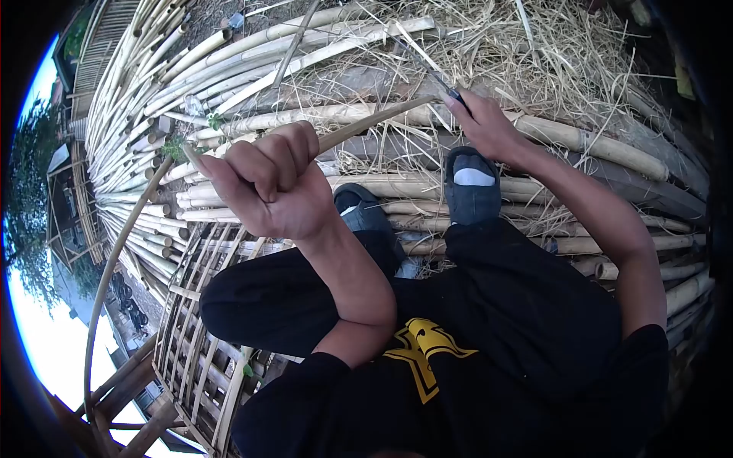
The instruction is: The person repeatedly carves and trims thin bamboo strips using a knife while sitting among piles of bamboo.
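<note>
A long bamboo strip [374, 118] runs through my left hand [267, 179], which is closed round it in a fist, raised at centre left. The strip's other part curves down along the left side of the view. My right hand [477, 122], above my shoe at upper centre right, grips a knife [435, 75] by its dark handle, the blade pointing up and left. The strip's far end lies close to the knife and my right fingers; whether they touch is unclear.
Bamboo poles [611, 153] lie beneath and beyond my feet. Pale shavings [557, 53] cover the ground at the upper right. A woven bamboo lattice [206, 336] is at lower left, with wooden beams [141, 389] beside it. My dark shoes [473, 198] are between the hands.
</note>
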Motion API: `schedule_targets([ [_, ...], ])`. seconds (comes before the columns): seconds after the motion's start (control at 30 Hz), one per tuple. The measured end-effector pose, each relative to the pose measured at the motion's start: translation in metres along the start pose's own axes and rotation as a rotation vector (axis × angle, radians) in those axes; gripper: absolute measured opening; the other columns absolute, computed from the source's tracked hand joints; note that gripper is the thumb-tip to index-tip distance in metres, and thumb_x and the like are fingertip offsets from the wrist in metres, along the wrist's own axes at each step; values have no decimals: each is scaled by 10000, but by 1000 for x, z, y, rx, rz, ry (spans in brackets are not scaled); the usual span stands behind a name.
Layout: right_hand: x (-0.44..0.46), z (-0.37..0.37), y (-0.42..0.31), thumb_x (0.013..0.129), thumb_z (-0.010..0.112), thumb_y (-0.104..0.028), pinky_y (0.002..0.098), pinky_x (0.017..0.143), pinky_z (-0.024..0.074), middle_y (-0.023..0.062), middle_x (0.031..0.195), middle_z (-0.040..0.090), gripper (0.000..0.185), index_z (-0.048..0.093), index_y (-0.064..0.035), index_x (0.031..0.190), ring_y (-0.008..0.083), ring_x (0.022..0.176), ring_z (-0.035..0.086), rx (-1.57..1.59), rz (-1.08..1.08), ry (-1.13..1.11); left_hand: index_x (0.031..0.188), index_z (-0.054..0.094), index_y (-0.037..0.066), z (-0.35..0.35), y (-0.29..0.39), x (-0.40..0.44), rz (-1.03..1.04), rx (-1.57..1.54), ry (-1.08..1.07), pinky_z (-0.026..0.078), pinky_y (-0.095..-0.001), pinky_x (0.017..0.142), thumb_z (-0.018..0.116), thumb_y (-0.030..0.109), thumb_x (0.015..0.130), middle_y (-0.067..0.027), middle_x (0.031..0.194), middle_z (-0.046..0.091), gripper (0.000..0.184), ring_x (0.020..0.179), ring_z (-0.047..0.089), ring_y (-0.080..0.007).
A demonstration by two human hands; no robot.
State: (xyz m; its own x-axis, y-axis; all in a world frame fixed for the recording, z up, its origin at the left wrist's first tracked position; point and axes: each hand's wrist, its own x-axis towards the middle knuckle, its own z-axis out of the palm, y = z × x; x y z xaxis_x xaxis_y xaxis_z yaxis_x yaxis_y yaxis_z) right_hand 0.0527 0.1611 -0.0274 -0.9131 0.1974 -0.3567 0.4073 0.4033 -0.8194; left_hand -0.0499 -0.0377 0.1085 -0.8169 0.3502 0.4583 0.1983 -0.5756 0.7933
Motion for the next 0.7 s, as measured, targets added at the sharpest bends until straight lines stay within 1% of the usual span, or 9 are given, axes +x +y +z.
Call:
schedule_targets([
  [0.07, -6, 14, -7, 1005, 394, -366, 433, 607, 414, 170, 660, 568, 429, 515, 45, 978, 315, 587, 525, 132, -164, -8, 563, 277, 179, 0, 1, 0, 11, 17, 10, 106, -285, 441, 210, 388, 1041, 47, 447, 165, 526, 440, 67, -95],
  [0.1, -9, 23, -6, 1005, 394, -366, 433, 607, 414, 170, 660, 568, 429, 515, 45, 978, 315, 587, 525, 133, -168, -8, 564, 274, 179, 0, 1, 0, 9, 29, 15, 106, -284, 442, 214, 389, 1040, 47, 450, 162, 525, 441, 70, -96],
  [0.17, -16, 43, 1, 1003, 387, -374, 458, 634, 419, 205, 695, 585, 434, 518, 40, 1000, 353, 629, 564, 46, -372, 30, 565, 271, 179, 0, 1, 0, 2, 40, 15, 105, -284, 442, 218, 390, 1040, 46, 452, 160, 523, 441, 73, -96],
  [0.2, -11, 47, 3, 998, 387, -386, 488, 653, 413, 232, 708, 582, 441, 522, 34, 997, 387, 662, 583, -27, -70, -108, 567, 267, 175, -1, 0, 0, 22, 37, 51, 114, -276, 430, 203, 378, 1043, 43, 445, 169, 521, 431, 70, -97],
  [0.33, -6, 30, 0, 995, 412, -375, 455, 574, 382, 181, 592, 508, 427, 515, 36, 942, 315, 538, 497, -61, 20, -199, 573, 249, 175, -7, 0, 2, 68, 83, 234, 114, -261, 416, 217, 368, 1044, 44, 450, 163, 510, 425, 77, -96],
  [0.43, -17, 18, -29, 986, 453, -357, 426, 551, 370, 152, 566, 486, 412, 518, 47, 936, 278, 506, 448, 126, -50, -88, 578, 240, 178, -9, -1, 2, 87, 134, 368, 112, -255, 416, 242, 368, 1042, 47, 462, 149, 501, 433, 84, -91],
  [0.5, -20, 22, -33, 983, 463, -337, 428, 565, 389, 176, 589, 513, 400, 505, 58, 934, 319, 521, 496, 107, -95, -83, 575, 236, 180, -3, -1, 1, 77, 147, 377, 117, -261, 428, 241, 362, 1040, 50, 462, 152, 500, 435, 88, -91],
  [0.57, -22, 37, -25, 992, 432, -335, 446, 589, 412, 212, 620, 537, 399, 488, 55, 929, 370, 572, 547, 73, -295, -12, 571, 233, 182, 4, 0, 0, 71, 161, 382, 122, -267, 440, 240, 356, 1039, 53, 462, 155, 499, 437, 91, -91],
  [0.7, -12, 44, -20, 996, 407, -332, 472, 592, 413, 234, 628, 538, 376, 476, 32, 932, 396, 599, 563, -150, -78, -173, 576, 228, 181, 3, 0, 2, 89, 238, 448, 124, -264, 440, 237, 343, 1035, 50, 464, 161, 487, 439, 97, -92],
])
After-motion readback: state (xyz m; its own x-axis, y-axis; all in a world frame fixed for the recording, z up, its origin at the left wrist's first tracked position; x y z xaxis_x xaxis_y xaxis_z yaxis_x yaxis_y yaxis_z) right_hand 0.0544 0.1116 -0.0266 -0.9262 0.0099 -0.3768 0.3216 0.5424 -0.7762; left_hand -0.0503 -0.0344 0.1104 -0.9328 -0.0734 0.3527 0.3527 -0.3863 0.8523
